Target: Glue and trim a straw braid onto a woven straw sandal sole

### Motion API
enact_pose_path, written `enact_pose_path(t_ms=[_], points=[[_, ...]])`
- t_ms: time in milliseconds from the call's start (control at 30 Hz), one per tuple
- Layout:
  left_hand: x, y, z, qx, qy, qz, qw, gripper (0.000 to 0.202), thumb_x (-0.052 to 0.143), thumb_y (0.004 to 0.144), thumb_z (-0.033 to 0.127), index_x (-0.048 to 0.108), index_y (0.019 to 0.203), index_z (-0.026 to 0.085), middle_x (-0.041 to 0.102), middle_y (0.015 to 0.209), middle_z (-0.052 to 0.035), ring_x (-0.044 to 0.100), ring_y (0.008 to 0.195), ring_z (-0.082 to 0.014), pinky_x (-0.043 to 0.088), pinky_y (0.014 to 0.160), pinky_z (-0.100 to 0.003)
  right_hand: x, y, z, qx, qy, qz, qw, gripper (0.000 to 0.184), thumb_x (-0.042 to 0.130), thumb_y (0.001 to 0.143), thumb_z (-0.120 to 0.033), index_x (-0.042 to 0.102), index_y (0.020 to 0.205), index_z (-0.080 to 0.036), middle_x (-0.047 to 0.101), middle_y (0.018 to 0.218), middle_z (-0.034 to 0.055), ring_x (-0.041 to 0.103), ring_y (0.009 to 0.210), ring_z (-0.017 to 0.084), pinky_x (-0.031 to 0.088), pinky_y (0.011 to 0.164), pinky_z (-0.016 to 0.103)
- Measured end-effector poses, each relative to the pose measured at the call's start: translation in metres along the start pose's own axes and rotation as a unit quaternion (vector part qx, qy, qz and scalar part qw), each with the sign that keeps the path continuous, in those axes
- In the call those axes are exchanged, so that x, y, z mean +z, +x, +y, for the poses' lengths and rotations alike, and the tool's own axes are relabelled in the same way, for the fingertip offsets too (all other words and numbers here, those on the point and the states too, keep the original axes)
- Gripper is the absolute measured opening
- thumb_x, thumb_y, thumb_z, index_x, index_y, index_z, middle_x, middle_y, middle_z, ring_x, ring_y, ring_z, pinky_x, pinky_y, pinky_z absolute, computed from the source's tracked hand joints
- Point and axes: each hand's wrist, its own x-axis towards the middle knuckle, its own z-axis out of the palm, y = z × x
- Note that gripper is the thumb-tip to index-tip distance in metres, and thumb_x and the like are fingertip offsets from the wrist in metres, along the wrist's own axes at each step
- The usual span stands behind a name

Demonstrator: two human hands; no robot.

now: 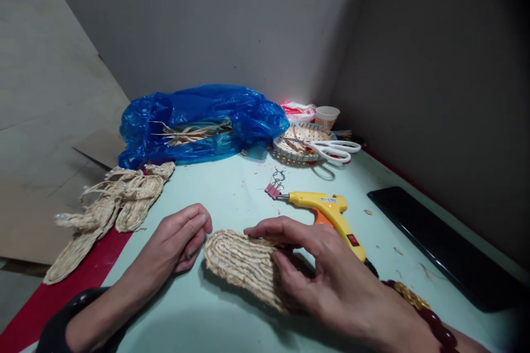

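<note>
A woven straw sole, made of rows of twisted straw cord, is tilted over the pale green table cover. My right hand grips its right end, thumb on the near face and fingers along the far edge; that end is hidden by the hand. Close to the sole's left tip, my left hand is closed, thumb pressed against curled fingers. Whatever it may hold cannot be made out. A yellow glue gun lies just beyond my right hand, its nozzle by a pink binder clip.
Straw slippers are piled at the left edge. At the back, a blue plastic bag holds loose straw. A basket with white-handled scissors stands near a paper cup. A black phone-like slab lies right.
</note>
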Motion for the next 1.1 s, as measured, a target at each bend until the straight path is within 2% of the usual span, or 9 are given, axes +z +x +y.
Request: enact_pose_path(t_ms=[133,267,367,433,567,800,1000,1100], points=[[0.007,-0.008,-0.001,0.006,-0.003,0.017,1.0,0.041,0.062,0.085,0.049,0.048,0.059,0.021,0.025,0.05,0.0101,0.016,0.043,-0.0075,0.014,0.04,-0.019,-0.002,0.003,0.0,-0.007,-0.019,-0.011,1.0,0.039,0.051,0.086,-0.007,0.062,0.118,-0.027,0.075,0.104,-0.0031,0.071,0.09,0.016,0.055,0.081,0.03],[0.012,-0.012,-0.002,0.007,0.021,0.042,0.999,0.047,0.058,0.086,0.053,0.038,0.056,0.024,0.025,0.048,0.0096,0.018,0.042,-0.0091,0.016,0.041,-0.022,-0.001,0.0,0.002,-0.005,-0.025,-0.021,0.999,0.038,0.05,0.087,-0.009,0.061,0.118,-0.028,0.074,0.102,-0.0038,0.07,0.086,0.016,0.055,0.077,0.03],[0.009,-0.01,-0.002,0.049,0.116,0.048,0.991,0.046,0.054,0.09,0.049,0.042,0.054,0.023,0.033,0.045,0.0071,0.028,0.043,-0.0118,0.024,0.044,-0.024,-0.001,-0.002,0.002,0.006,-0.019,-0.034,0.999,0.037,0.05,0.088,-0.009,0.061,0.118,-0.028,0.074,0.105,-0.0045,0.069,0.09,0.015,0.054,0.081,0.028],[0.005,-0.009,-0.001,0.083,0.163,0.038,0.982,0.041,0.055,0.09,0.043,0.049,0.055,0.022,0.043,0.05,0.0047,0.039,0.049,-0.0136,0.032,0.05,-0.025,-0.002,-0.001,0.001,0.018,-0.015,-0.047,0.999,0.037,0.049,0.089,-0.01,0.06,0.119,-0.028,0.073,0.107,-0.0043,0.069,0.093,0.014,0.053,0.085,0.028],[-0.002,-0.007,0.001,0.104,0.173,0.027,0.979,0.026,0.061,0.087,0.036,0.065,0.065,0.023,0.061,0.068,0.0012,0.054,0.068,-0.0163,0.039,0.065,-0.025,-0.004,0.001,-0.001,0.035,-0.015,-0.062,0.997,0.036,0.05,0.09,-0.013,0.06,0.12,-0.029,0.073,0.108,-0.0046,0.067,0.097,0.014,0.051,0.09,0.029],[-0.001,-0.007,0.005,0.097,0.188,0.026,0.977,0.013,0.065,0.084,0.033,0.069,0.074,0.025,0.065,0.073,0.0018,0.057,0.072,-0.0169,0.04,0.068,-0.025,-0.005,0.001,-0.002,0.028,-0.014,-0.067,0.997,0.038,0.049,0.09,-0.011,0.058,0.122,-0.03,0.073,0.108,-0.0046,0.068,0.095,0.015,0.052,0.088,0.029],[0.002,-0.012,0.0,0.071,0.17,0.008,0.983,0.017,0.058,0.09,0.042,0.064,0.087,0.027,0.059,0.078,0.0023,0.052,0.073,-0.0167,0.039,0.065,-0.025,-0.005,-0.002,-0.002,0.016,-0.027,-0.068,0.997,0.037,0.047,0.092,-0.012,0.058,0.123,-0.028,0.074,0.109,-0.0024,0.068,0.095,0.016,0.052,0.086,0.029],[0.003,-0.012,-0.004,0.076,0.164,0.024,0.983,0.018,0.057,0.091,0.044,0.061,0.087,0.026,0.055,0.076,0.0029,0.048,0.07,-0.0154,0.036,0.061,-0.024,-0.004,-0.002,-0.001,0.005,-0.024,-0.064,0.998,0.038,0.047,0.091,-0.011,0.059,0.124,-0.025,0.074,0.108,-0.0004,0.069,0.093,0.016,0.053,0.084,0.029]])
